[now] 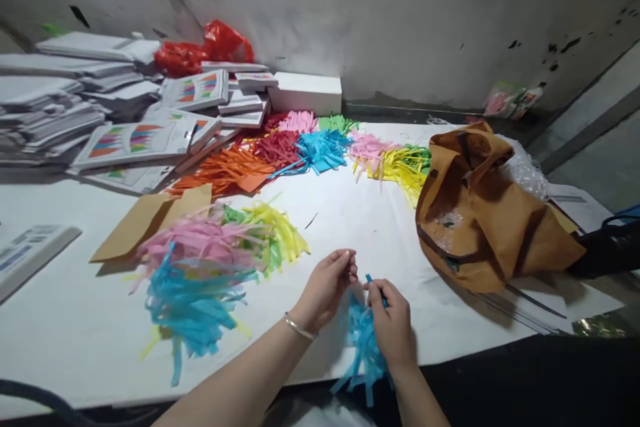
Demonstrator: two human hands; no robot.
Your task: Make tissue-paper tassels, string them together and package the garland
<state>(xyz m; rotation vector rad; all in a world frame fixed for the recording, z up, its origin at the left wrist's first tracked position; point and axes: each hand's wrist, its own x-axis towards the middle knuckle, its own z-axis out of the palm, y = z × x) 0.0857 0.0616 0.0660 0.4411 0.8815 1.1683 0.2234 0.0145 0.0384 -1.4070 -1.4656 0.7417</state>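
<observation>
Near the table's front edge, my right hand (pixel 393 320) is closed around the top of a blue paper tassel (pixel 364 347), whose strips hang down over the edge. Just left of it, my left hand (pixel 327 283) has its fingers curled together in a pinch; what they hold, if anything, is too small to see. A silver bangle (pixel 300 327) circles the left wrist. To the left lies a loose pile of tassels: blue (pixel 193 307), pink (pixel 205 240) and yellow (pixel 283 233), with some green among them.
Orange tassels (pixel 225 170), dark red, blue and yellow ones line the back of the white table (pixel 340 213). Stacked printed boxes (pixel 140 140) and a red plastic bag (pixel 227 43) stand back left. Brown cardboard (pixel 135 227) lies left. A brown fabric bag (pixel 500 227) sits right.
</observation>
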